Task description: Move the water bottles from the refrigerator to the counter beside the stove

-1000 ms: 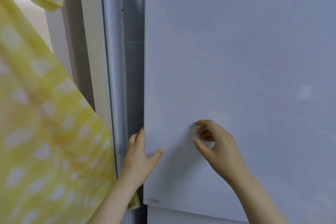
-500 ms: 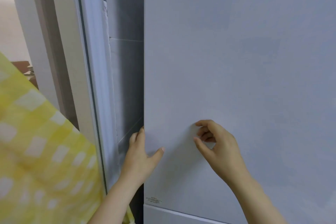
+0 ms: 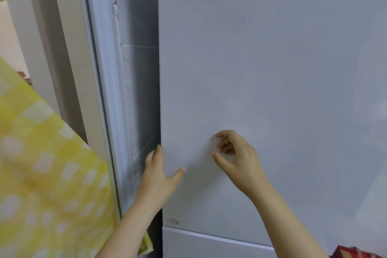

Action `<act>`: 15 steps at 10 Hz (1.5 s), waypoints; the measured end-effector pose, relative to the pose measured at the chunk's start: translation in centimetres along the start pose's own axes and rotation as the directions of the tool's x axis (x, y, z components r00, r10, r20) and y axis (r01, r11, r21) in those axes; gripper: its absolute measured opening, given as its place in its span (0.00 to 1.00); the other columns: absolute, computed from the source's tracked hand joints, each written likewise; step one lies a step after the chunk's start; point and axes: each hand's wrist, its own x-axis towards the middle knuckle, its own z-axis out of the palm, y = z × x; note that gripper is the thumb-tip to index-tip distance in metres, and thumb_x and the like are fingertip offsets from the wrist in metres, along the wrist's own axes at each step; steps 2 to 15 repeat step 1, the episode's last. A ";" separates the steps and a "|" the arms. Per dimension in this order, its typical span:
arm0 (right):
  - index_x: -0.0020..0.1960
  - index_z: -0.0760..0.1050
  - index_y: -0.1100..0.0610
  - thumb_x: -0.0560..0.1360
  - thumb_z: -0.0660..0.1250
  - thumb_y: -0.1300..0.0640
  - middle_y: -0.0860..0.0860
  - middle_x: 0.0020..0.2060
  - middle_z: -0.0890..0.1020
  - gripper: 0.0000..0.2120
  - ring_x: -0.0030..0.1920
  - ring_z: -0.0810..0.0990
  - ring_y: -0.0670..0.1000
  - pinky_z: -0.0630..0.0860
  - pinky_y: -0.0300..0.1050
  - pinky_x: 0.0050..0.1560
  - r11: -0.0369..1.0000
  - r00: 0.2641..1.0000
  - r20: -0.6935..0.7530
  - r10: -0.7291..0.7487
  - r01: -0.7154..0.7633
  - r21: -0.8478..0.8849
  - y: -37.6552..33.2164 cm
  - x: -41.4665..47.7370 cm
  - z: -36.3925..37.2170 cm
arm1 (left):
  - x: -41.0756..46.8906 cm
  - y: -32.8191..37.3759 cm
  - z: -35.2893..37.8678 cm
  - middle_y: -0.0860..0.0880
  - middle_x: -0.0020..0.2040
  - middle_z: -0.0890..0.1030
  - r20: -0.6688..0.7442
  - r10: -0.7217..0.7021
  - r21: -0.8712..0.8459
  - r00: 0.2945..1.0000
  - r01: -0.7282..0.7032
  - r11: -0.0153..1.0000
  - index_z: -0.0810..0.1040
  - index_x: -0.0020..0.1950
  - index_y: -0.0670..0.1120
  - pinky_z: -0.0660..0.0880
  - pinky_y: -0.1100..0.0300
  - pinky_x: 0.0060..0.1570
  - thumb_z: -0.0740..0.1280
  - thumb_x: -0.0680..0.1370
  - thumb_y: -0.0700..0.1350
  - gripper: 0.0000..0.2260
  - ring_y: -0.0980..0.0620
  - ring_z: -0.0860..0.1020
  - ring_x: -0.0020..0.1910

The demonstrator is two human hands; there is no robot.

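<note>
The white refrigerator door (image 3: 272, 69) fills most of the head view and looks closed. My left hand (image 3: 159, 176) grips its left edge, fingers hooked behind the edge and thumb lying on the front face. My right hand (image 3: 236, 159) hovers at the door's front face with fingers loosely curled, holding nothing; its fingertips are near or touching the surface. No water bottles, counter or stove are in view.
A lower fridge door (image 3: 209, 245) begins below a seam. Left of the fridge is a narrow grey tiled gap (image 3: 140, 90), then a white door frame (image 3: 88, 69). A yellow checked cloth (image 3: 46, 174) hangs at the left. A red object (image 3: 354, 253) shows at the bottom right.
Both hands have stayed in place on the door. The yellow cloth has swung lower and leftward, uncovering more of the door frame and wall gap.
</note>
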 end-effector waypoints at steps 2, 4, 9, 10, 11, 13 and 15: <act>0.66 0.69 0.48 0.73 0.69 0.55 0.42 0.54 0.77 0.22 0.54 0.75 0.41 0.72 0.37 0.58 0.998 0.995 0.095 0.036 -0.039 0.039 -0.4 -1.0 -0.9 | -2.9 1.6 -0.1 0.53 0.72 0.61 -0.019 0.029 -0.035 0.999 -0.029 0.999 0.57 0.77 0.50 0.64 0.63 0.62 0.71 0.74 0.51 0.36 0.59 0.66 0.64; 0.66 0.69 0.48 0.73 0.69 0.55 0.42 0.54 0.77 0.22 0.54 0.75 0.41 0.72 0.37 0.58 0.998 0.995 0.095 0.036 -0.039 0.039 -0.4 -1.0 -0.9 | -2.9 1.6 -0.1 0.53 0.72 0.61 -0.019 0.029 -0.035 0.999 -0.029 0.999 0.57 0.77 0.50 0.64 0.63 0.62 0.71 0.74 0.51 0.36 0.59 0.66 0.64; 0.66 0.69 0.48 0.73 0.69 0.55 0.42 0.54 0.77 0.22 0.54 0.75 0.41 0.72 0.37 0.58 0.998 0.995 0.095 0.036 -0.039 0.039 -0.4 -1.0 -0.9 | -2.9 1.6 -0.1 0.53 0.72 0.61 -0.019 0.029 -0.035 0.999 -0.029 0.999 0.57 0.77 0.50 0.64 0.63 0.62 0.71 0.74 0.51 0.36 0.59 0.66 0.64; 0.66 0.69 0.48 0.73 0.69 0.55 0.42 0.54 0.77 0.22 0.54 0.75 0.41 0.72 0.37 0.58 0.998 0.995 0.095 0.036 -0.039 0.039 -0.4 -1.0 -0.9 | -2.9 1.6 -0.1 0.53 0.72 0.61 -0.019 0.029 -0.035 0.999 -0.029 0.999 0.57 0.77 0.50 0.64 0.63 0.62 0.71 0.74 0.51 0.36 0.59 0.66 0.64; 0.66 0.69 0.48 0.73 0.69 0.55 0.42 0.54 0.77 0.22 0.54 0.75 0.41 0.72 0.37 0.58 0.998 0.995 0.095 0.036 -0.039 0.039 -0.4 -1.0 -0.9 | -2.9 1.6 -0.1 0.53 0.72 0.61 -0.019 0.029 -0.035 0.999 -0.029 0.999 0.57 0.77 0.50 0.64 0.63 0.62 0.71 0.74 0.51 0.36 0.59 0.66 0.64; 0.66 0.69 0.48 0.73 0.69 0.55 0.42 0.54 0.77 0.22 0.54 0.75 0.41 0.72 0.37 0.58 0.998 0.995 0.095 0.036 -0.039 0.039 -0.4 -1.0 -0.9 | -2.9 1.6 -0.1 0.53 0.72 0.61 -0.019 0.029 -0.035 0.999 -0.029 0.999 0.57 0.77 0.50 0.64 0.63 0.62 0.71 0.74 0.51 0.36 0.59 0.66 0.64; 0.66 0.69 0.48 0.73 0.69 0.55 0.42 0.54 0.77 0.22 0.54 0.75 0.41 0.72 0.37 0.58 0.998 0.995 0.095 0.036 -0.039 0.039 -0.4 -1.0 -0.9 | -2.9 1.6 -0.1 0.53 0.72 0.61 -0.019 0.029 -0.035 0.999 -0.029 0.999 0.57 0.77 0.50 0.64 0.63 0.62 0.71 0.74 0.51 0.36 0.59 0.66 0.64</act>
